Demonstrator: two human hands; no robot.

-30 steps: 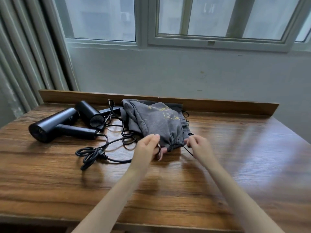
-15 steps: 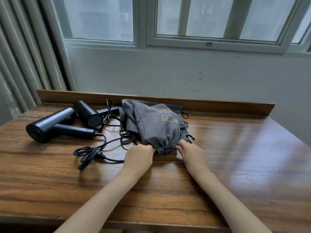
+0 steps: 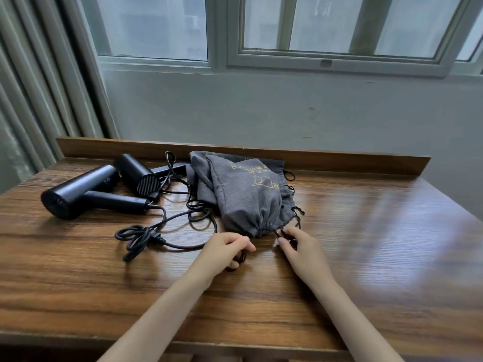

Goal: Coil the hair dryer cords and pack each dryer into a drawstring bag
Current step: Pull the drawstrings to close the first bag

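Head view: cinched grey drawstring bag (image 3: 248, 202) lying on table (image 3: 366, 257); left hand (image 3: 224, 250) and right hand (image 3: 300, 248) each pinching its black drawstring (image 3: 277, 233) beside the mouth; two hair dryers (image 3: 78, 194), cords (image 3: 146, 236) tangled, just left.

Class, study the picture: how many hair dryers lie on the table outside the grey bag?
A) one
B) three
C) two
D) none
C: the front hair dryer and the rear hair dryer both lie bare on the table, left of the grey bag.
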